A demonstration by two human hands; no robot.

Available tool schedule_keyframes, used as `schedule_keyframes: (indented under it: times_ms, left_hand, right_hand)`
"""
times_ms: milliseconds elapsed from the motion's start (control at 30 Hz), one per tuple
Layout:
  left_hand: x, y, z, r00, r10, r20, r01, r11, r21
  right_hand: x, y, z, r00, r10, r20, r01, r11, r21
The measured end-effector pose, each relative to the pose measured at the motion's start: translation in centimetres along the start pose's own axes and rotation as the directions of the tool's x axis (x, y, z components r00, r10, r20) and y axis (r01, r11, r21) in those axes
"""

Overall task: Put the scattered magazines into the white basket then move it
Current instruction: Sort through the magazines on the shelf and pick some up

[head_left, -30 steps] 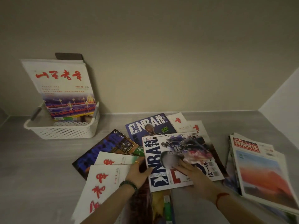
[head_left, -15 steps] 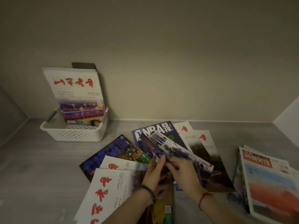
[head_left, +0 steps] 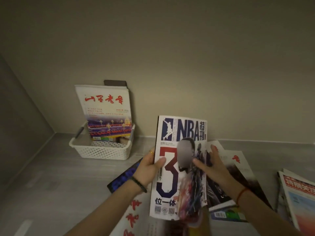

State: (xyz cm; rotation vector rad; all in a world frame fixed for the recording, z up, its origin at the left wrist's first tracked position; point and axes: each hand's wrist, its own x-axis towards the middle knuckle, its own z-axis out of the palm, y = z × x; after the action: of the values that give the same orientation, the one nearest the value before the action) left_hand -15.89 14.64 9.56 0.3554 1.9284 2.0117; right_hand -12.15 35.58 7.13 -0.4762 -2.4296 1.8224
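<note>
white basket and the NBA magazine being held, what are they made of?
White basket: likely moulded plastic, matte; perforated lattice walls, rolled rim. NBA magazine: printed paper, cover probably coated; thin, its right edge curls. Sheen unclear in dim light.

Glossy paper magazine (head_left: 179,167) — perforated white plastic basket (head_left: 102,150), matt grey floor (head_left: 51,184)

a plain beige wall (head_left: 187,57) meets a darker side wall (head_left: 20,108) in the left corner. a pale skirting strip (head_left: 264,141) runs along its foot above the grey wood-grain floor (head_left: 42,184). the light is dim.
</note>
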Motion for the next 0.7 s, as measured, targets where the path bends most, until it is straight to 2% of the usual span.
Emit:
schedule_keyframes:
  times_ms: [100, 200, 367, 500, 600, 700]
  left_hand:
    - [0.2, 3.3, -3.9, 0.996, 0.033, 0.084, -0.034, 0.999, 0.008]
    - [0.9, 6.1, -8.8, 0.994, 0.084, 0.068, -0.088, 0.995, 0.047]
    - [3.4, 8.5, -17.3, 0.974, 0.146, -0.176, -0.12, 0.982, 0.148]
    - [6.5, 10.4, -22.2, 0.897, 0.197, -0.397, -0.151, 0.978, 0.144]
    - [9.2, 11.4, -26.3, 0.847, 0.215, -0.487, -0.123, 0.969, 0.214]
    - [11.5, 10.9, -29.4, 0.832, 0.19, -0.521, -0.073, 0.969, 0.236]
  right_hand:
    - [1.3, -2.0, 0.6, 0.977, -0.044, 0.209, -0.005, 0.973, 0.231]
    - [2.3, -4.9, 2.4, 0.954, -0.1, 0.284, 0.041, 0.978, 0.206]
    - [5.3, -11.4, 9.0, 0.976, -0.19, 0.108, 0.192, 0.981, -0.002]
    - [8.6, -16.2, 14.8, 0.945, -0.323, -0.039, 0.32, 0.945, -0.065]
    - [11.1, -18.4, 18.2, 0.938, -0.324, -0.119, 0.319, 0.946, -0.059]
    - [13.5, -18.4, 20.7, 0.95, -0.276, -0.144, 0.268, 0.961, -0.072]
